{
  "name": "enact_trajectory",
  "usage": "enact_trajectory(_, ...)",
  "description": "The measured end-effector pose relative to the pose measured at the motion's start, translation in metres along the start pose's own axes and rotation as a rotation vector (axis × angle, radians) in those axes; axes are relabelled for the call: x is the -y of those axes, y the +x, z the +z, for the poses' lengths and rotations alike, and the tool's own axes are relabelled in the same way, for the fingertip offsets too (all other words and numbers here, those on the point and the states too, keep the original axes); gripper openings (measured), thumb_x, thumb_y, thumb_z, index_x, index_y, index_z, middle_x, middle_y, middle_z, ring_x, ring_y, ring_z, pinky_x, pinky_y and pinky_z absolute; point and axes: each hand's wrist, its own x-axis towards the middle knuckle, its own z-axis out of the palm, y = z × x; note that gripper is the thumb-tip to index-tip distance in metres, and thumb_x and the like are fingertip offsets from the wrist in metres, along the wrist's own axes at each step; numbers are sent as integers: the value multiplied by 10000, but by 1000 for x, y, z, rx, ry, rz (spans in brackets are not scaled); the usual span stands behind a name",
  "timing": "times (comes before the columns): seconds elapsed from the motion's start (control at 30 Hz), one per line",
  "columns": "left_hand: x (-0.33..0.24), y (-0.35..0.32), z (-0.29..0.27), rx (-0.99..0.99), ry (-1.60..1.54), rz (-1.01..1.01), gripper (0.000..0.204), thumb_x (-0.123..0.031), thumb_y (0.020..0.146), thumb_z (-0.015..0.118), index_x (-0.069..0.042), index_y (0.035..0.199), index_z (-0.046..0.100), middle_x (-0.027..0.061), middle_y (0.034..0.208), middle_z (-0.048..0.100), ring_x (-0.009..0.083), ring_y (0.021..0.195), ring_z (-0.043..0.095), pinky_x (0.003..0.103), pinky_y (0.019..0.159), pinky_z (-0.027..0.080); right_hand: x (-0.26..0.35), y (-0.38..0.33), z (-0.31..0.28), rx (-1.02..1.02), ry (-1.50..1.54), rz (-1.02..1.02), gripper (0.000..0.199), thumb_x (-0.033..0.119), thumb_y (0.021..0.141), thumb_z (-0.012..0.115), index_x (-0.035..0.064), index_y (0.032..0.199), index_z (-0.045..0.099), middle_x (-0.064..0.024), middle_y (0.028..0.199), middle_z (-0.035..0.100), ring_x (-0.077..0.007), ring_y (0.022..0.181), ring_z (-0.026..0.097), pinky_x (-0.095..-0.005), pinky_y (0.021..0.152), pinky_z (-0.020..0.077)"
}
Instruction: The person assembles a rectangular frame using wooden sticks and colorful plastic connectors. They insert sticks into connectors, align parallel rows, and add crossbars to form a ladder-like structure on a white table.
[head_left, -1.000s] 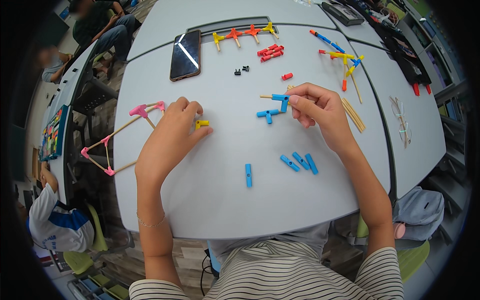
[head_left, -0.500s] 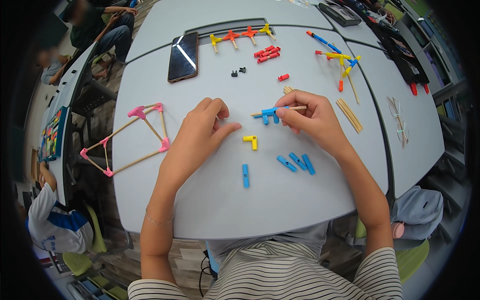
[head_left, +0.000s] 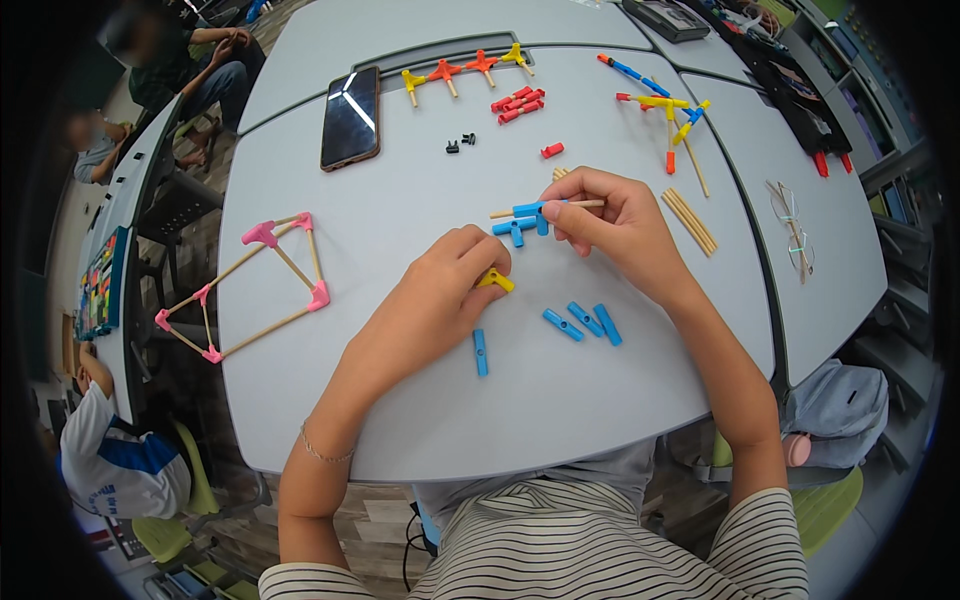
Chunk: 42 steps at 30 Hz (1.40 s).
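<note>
Two hands at work in the head view: right hand (head_left: 618,222) has its grip clamped on a wooden stick (head_left: 520,211) running through blue connectors (head_left: 522,222); left hand (head_left: 440,290) pinches a yellow elbow connector (head_left: 496,281) just below-left. I'd steady the stick flat on the table (head_left: 400,400) before pushing the elbow on.

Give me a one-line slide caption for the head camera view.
Left hand pinches a yellow connector while right hand holds a wooden stick with blue connectors over a grey table.
</note>
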Motion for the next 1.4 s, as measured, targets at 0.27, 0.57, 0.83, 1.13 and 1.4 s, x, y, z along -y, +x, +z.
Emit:
enact_trajectory(0.27,10,9,-1,-227,-678,-279,222,-86,863,782,-45,953,583,37,819,641,61,676,597,181,581,454,-4,1,-3,-25,-66,-76,130,126,877,703,2,892,671,-6,766,641,-31,670,553,-190,602,429)
enact_trajectory(0.57,16,9,9,-193,-823,-271,238,-65,833,802,-18,966,611,53,796,670,70,641,588,205,555,453,-8,3,-2,16,-60,-57,122,115,869,693,9,839,642,12,720,606,-17,665,514,-190,601,405)
enact_trajectory(0.83,24,5,12,-173,-853,-262,156,-25,841,783,-1,917,648,86,830,705,82,639,609,210,535,458,-8,0,0,182,-97,-33,182,192,933,696,25,913,626,9,804,599,-40,707,514,-207,630,418)
enact_trajectory(1.13,25,5,7,-135,-873,-293,140,-48,849,787,-14,870,653,62,784,678,80,624,600,213,522,445,-14,-2,7,203,-166,-184,176,160,967,650,-3,937,591,-37,786,583,-87,709,531,-248,662,470)
enact_trajectory(1.4,25,8,1,-93,-845,-297,164,-55,839,801,-27,857,641,40,789,660,71,644,596,205,536,438,-13,-1,6,200,-210,-211,187,169,964,648,-3,925,586,-47,799,607,-98,709,544,-259,665,473)
